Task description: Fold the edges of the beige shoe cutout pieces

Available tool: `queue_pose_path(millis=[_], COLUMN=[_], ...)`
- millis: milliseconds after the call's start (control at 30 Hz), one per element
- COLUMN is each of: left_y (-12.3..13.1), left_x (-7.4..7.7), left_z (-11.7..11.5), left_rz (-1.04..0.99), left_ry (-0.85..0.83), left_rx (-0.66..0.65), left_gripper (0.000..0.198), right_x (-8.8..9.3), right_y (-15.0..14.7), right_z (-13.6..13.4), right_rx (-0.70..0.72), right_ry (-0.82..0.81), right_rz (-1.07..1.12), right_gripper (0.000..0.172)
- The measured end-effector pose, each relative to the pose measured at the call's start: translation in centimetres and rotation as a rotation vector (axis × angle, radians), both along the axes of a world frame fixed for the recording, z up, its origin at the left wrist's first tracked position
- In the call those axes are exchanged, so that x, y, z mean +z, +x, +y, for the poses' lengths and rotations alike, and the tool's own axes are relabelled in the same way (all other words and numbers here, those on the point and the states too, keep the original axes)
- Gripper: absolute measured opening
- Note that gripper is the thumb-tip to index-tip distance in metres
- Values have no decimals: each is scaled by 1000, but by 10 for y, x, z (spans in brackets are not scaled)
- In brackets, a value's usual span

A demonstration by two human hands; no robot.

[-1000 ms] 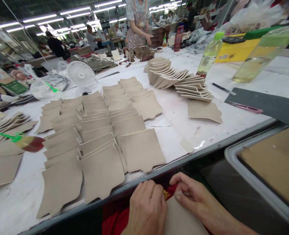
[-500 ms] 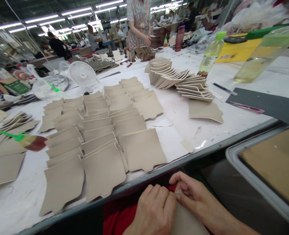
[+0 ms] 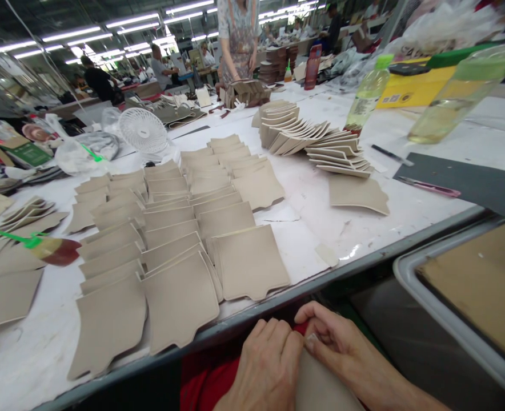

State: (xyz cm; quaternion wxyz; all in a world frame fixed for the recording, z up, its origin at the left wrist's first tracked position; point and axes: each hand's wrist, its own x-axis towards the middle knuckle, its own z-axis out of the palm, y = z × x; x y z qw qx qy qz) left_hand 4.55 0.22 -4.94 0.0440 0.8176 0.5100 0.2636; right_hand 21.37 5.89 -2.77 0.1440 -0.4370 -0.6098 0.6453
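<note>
Below the table's front edge [image 3: 364,260], my left hand [image 3: 267,365] and my right hand [image 3: 342,348] press together on a beige cut piece [image 3: 321,388] lying in my lap over red cloth [image 3: 205,382]. Both hands have curled fingers pinching the piece's top edge, touching each other. On the white table above them lie several rows of overlapping beige cut pieces [image 3: 179,228], the nearest one [image 3: 250,262] just beyond my hands.
A fanned stack of folded pieces [image 3: 316,142] sits far right, beside a single piece [image 3: 357,193]. A glue brush with green handle [image 3: 42,246] lies left. A small white fan [image 3: 143,130], bottles [image 3: 366,94], a dark mat [image 3: 471,182] and a tray [image 3: 458,319] surround. A person [image 3: 237,34] stands at the far end.
My left hand slid right and closed against my right hand, covering the red cloth and small yellow mark seen between them earlier. The person at the far end shifted slightly.
</note>
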Motion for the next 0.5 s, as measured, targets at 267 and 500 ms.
queue_pose_path(millis=[267, 500], left_y=[-10, -13], left_x=[9, 15], left_z=[0, -4], left_rz=[-333, -385], left_ry=[-340, -305], left_rx=[-16, 131], left_gripper=[18, 22], right_x=[-4, -3], right_y=[1, 0], right_z=[0, -1], right_rx=[-11, 1], right_ry=[7, 10], right_rz=[-14, -18], right_gripper=[25, 26])
